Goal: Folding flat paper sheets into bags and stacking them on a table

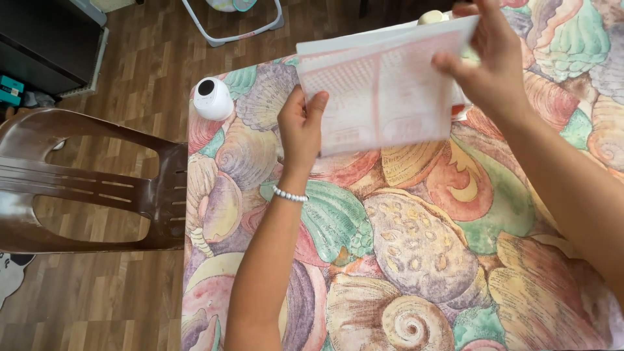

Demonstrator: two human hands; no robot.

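Head view: thin white paper sheets printed with pink-red tables, held up above the shell-patterned worktop, between both hands. Left hand, beaded bracelet at the wrist, pinching the sheets' lower left edge. Right hand gripping the upper right corner, thumb in front. Small round white device with a dark lens standing on the worktop's far left corner, well apart from the sheets. Brown plastic chair beside the worktop's left edge, on wooden floor.

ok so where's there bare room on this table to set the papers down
Free: the wide stretch of the shell-print table between the two forearms. Tighter at the far-left corner by the small white camera, and under the papers held by the left hand and right hand.
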